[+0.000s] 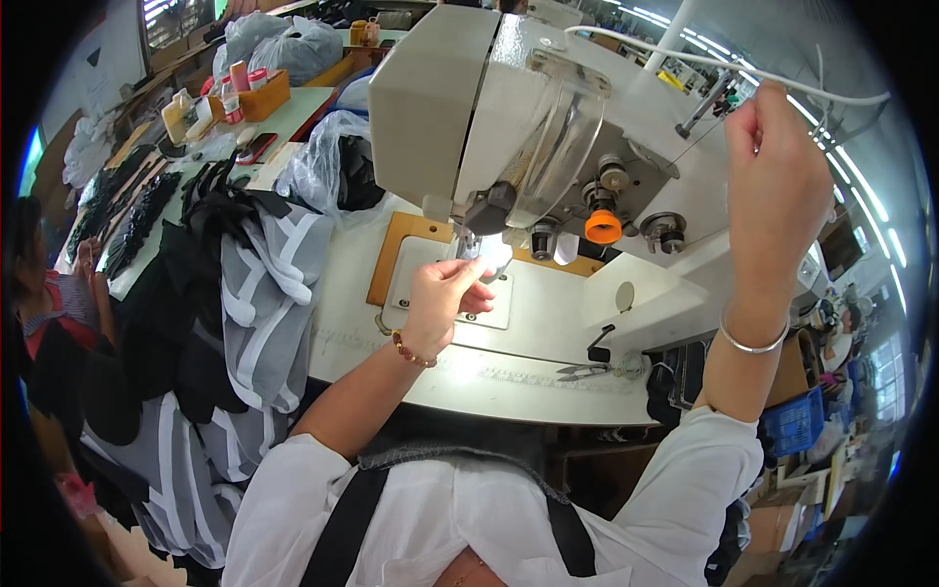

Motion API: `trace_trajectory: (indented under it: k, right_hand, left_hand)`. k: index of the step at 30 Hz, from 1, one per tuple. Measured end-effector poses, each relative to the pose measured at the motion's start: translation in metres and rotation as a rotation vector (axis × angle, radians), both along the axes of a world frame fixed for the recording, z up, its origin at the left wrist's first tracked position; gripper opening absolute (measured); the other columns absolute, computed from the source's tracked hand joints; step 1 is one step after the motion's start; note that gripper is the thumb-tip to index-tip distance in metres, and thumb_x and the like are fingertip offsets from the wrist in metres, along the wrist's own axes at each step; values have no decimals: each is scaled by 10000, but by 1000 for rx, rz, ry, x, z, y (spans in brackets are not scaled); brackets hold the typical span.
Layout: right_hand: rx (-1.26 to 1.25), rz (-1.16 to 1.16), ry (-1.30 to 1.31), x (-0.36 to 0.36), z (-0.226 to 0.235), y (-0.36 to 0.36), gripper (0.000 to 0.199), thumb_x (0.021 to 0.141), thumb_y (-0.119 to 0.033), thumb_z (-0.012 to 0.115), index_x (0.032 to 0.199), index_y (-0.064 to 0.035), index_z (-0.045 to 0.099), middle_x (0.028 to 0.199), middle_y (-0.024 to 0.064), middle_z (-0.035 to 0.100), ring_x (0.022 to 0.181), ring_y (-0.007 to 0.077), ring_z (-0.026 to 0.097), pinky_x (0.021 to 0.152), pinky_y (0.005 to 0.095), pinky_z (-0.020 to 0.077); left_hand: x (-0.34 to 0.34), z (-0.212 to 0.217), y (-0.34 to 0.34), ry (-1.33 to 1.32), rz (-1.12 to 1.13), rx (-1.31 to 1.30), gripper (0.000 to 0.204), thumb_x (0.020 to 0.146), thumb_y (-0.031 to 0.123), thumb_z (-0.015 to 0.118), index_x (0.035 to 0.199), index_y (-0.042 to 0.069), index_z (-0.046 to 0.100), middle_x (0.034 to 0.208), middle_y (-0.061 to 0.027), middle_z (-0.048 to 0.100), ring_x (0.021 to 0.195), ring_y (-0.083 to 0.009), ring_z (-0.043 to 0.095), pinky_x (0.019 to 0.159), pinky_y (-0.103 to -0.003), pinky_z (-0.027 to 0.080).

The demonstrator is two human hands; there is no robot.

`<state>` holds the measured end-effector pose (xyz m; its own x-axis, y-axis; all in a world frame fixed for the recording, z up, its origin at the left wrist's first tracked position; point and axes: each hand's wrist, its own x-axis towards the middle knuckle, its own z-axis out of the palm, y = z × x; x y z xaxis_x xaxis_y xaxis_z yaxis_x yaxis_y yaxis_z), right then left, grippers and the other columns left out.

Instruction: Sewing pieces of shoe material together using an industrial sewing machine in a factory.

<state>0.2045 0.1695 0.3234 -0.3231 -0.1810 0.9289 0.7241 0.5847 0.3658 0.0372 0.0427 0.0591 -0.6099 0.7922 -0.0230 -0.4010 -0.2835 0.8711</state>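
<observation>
pressing thumb to forefinger, l. hand [445, 303] is at the needle area of the sewing machine [430, 108], other fingers loosely curled; can't tell if thread is btwn tips. r. hand [778, 161] raised beside the machine's r. end, fingers curled in tight; contents, if any, can't be seen. machine stands directly in front of wearer, on a pale worktable [440, 386]; small snips [584, 372] lie nr its front edge, r. side. room: workshop w/ strip lights [871, 201] upper r., blue crate [794, 423] lower r. to l.: heap of grey/black fabric pcs [274, 284] right beside table, co-worker [68, 308] beyond. back l.: green-topped table [303, 110] w/ wooden box [262, 96]. orange knob [603, 227] on machine face, r. of l. hand. l. hand covers part of needle plate [497, 305]; machine head blocks view behind.
</observation>
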Motion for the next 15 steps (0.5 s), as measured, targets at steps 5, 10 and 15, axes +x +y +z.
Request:
trace_trajectory:
  k: [5,10,15]
  right_hand:
    - [-350,511,-245,18,2,-18,60,861,-57,673,843,-57,615,723,36,603,572,188,574,547,328,474]
    - [-461,674,-341,43,15,-15,262,870,41,567,1076,-21,717,987,109,648,804,184,606,716,269,492]
    - [-598,1029,-569,59,32,16,289,825,69,446,969,22,693,1031,135,657,888,174,597,781,292,483]
  left_hand:
    - [2,-2,1,59,18,17,275,980,236,661,949,-33,713,696,-64,681,599,-119,662,584,-236,570]
    - [3,-12,-1,196,27,45,254,1004,190,608,950,-40,701,698,-67,670,634,-121,658,617,-261,574]
    - [2,-36,-4,231,-59,104,240,1004,161,601,911,-37,699,741,-73,687,641,-115,660,628,-264,576]
